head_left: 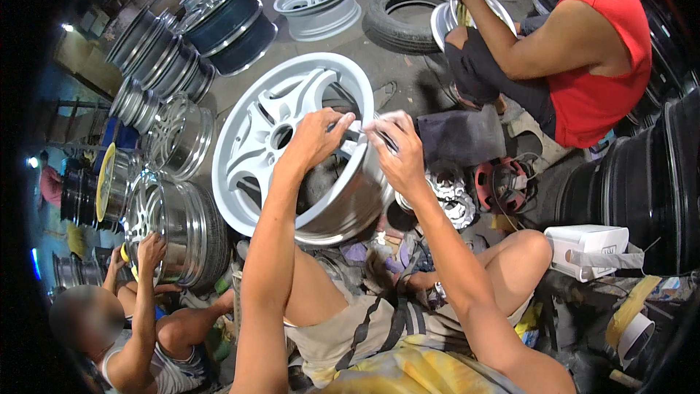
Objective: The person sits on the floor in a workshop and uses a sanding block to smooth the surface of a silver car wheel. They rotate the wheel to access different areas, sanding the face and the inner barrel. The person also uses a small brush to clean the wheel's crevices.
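Observation:
A light grey wheel rim with broad spokes stands tilted in front of my knees. My left hand is over its face, thumb and fingers bent together near the rim's right inner edge. Just outside that edge, my right hand has its fingers pinched together, slightly smeared by motion. Something small and whitish shows between the two hands at the lip. What it is, and what either hand pinches, I cannot make out.
Left, a person handles another rim. Right, a person in a red top bends over a rim. A tyre, stacked rims, a red round device and a white box with a pale strip surround me.

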{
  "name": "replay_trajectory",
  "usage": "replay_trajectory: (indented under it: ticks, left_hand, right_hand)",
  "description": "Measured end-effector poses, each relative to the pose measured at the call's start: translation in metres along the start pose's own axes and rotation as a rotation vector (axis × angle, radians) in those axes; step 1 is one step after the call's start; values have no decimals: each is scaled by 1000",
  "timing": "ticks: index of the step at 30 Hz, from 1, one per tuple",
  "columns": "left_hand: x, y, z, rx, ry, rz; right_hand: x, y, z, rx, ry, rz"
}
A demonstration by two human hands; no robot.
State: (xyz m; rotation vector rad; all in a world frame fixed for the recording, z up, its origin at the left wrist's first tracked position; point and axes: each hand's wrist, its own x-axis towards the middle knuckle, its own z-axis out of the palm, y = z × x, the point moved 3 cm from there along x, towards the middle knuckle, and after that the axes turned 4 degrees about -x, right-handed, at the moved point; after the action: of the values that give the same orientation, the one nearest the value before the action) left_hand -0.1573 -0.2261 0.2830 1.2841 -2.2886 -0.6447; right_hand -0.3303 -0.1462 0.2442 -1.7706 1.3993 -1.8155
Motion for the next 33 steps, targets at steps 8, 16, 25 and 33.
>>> replay_trajectory:
  ticks: [8,16,25,33]
  left_hand:
    - [0,2,0,-21,16,22]
    - [0,8,-2,-49,-14,-50]
    - [1,0,0,-14,-19,-16]
    - [1,-5,4,-6,-27,11]
  right_hand:
    - [-7,11,-12,-3,-3,82]
    - [-10,-5,-13,-54,107,76]
    - [-23,-22,-15,-444,-98,-285]
    - [-31,-33,-14,-573,-151,-364]
